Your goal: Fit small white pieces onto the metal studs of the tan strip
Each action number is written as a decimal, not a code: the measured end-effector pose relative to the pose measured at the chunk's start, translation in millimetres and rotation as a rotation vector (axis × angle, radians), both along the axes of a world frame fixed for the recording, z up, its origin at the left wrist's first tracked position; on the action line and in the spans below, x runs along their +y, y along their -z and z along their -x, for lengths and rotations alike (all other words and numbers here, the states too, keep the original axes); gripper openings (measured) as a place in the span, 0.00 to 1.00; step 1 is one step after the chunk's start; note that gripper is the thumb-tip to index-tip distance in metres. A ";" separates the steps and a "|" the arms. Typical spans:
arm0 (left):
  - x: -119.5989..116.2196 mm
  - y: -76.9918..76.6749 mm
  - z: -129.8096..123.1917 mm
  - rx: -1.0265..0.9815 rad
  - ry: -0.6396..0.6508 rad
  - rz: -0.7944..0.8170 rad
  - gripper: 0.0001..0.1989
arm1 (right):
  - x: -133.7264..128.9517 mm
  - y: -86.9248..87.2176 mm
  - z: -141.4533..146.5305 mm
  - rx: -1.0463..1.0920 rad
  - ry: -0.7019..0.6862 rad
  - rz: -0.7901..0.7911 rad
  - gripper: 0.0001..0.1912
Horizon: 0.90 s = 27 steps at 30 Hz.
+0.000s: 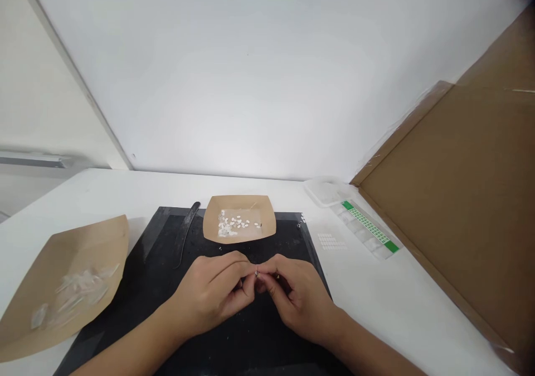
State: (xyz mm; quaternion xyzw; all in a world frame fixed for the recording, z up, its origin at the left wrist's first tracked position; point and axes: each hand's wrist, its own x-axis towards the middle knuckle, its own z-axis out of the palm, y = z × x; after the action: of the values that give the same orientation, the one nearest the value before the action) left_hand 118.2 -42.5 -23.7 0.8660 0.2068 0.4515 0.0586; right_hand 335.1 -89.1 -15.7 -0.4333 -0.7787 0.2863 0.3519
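Over the black mat (234, 345), my left hand (217, 284) and my right hand (295, 292) meet fingertip to fingertip. Both are closed in a pinch on one tiny shiny piece (256, 274). Its kind is too small to make out, and the fingers cover most of it. Just beyond the hands, a brown paper tray (239, 202) holds many small white oval pieces (238, 221). A dark, narrow strip like a nail file (186, 234) lies on the mat to the left of that tray.
At the left, a larger brown paper tray (31, 273) contains clear plastic pieces (79, 292). On the white table (368, 309) at the right are a sheet of small white stickers (332, 242), a clear compartment box with a green label (370, 228) and a clear lid-like piece (326, 191). Cardboard (460, 198) borders the right side.
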 end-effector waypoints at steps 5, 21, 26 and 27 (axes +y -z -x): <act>0.2 -0.6 -1.1 -0.024 0.016 0.051 0.07 | -0.4 0.9 -1.5 -0.035 0.006 -0.018 0.08; 1.4 -2.6 -2.9 -0.178 0.173 0.697 0.04 | -1.6 -6.5 2.5 0.218 -0.005 0.260 0.11; 2.2 2.3 -0.5 -0.228 0.257 1.064 0.05 | -0.5 -3.6 3.0 0.324 -0.024 0.377 0.13; 2.7 3.4 -0.2 -0.244 0.265 1.128 0.07 | 0.0 -3.8 3.0 0.344 -0.027 0.402 0.14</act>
State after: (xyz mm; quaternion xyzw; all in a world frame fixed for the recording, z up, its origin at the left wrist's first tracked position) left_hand 118.4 -39.7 -27.1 0.6616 0.2967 0.3569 0.5890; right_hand 332.1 -89.0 -11.9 -0.4290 -0.6407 0.5095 0.3819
